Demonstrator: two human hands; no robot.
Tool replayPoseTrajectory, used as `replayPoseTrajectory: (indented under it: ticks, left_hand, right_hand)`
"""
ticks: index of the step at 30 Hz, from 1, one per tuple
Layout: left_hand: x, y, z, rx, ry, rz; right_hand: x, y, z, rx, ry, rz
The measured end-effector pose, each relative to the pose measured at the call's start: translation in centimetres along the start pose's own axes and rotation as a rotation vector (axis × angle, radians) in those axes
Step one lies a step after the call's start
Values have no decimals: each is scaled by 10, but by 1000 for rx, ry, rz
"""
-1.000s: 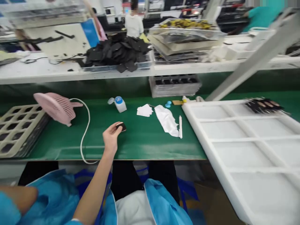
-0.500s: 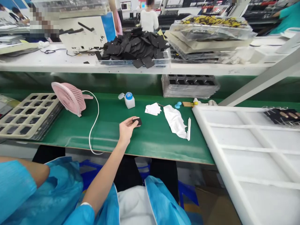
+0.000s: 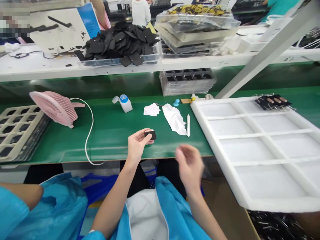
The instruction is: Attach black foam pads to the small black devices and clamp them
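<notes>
My left hand (image 3: 138,142) pinches a small black rounded-square piece (image 3: 150,134) between thumb and fingers, above the green bench top. To the right, my right hand (image 3: 190,163) is raised over the bench's front edge. Its fingers look curled but are smeared by motion, and I cannot see anything in them. Beyond the hands lie a stack of white paper slips (image 3: 151,109), a crumpled white cloth (image 3: 174,119) and a white stick-like tube (image 3: 188,125). A small white bottle (image 3: 126,105) with a blue top stands farther back, its cap flipped up.
At left are a pink fan (image 3: 55,108) with a white cord and stacked trays (image 3: 18,133) of dark pieces. A white divided foam tray (image 3: 232,163) covers the right, black clipped parts (image 3: 272,101) at its far end. A shelf (image 3: 100,70) crosses behind. A co-worker's blue sleeve (image 3: 12,213) is lower left.
My right hand has come into view from below. The left hand keeps its hold on the black piece, which has dropped slightly nearer me. The view has turned to the right.
</notes>
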State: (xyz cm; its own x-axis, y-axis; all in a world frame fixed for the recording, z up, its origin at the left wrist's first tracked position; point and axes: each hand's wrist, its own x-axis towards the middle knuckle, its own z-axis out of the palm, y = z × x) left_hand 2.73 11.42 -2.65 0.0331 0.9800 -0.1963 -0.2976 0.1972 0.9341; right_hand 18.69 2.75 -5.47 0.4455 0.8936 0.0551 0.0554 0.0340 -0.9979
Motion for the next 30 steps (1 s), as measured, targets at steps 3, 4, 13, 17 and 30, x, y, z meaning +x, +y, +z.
replayPoseTrajectory:
  ticks: [3, 4, 13, 17, 30]
  left_hand:
    - [-8, -4, 3, -12, 12, 0]
    - [-9, -5, 2, -12, 18, 3]
    - [-7, -12, -20, 72, 12, -14]
    - [-7, -17, -23, 80, 25, -23]
    - [9, -12, -33, 298, 176, 209]
  right_hand:
    - [10, -2, 32, 173, -83, 51]
    - [13, -2, 42, 216, -106, 73]
    - [12, 13, 65, 256, -108, 199]
    - [13, 18, 65, 265, -101, 226]
    - [-34, -13, -19, -190, 314, -246]
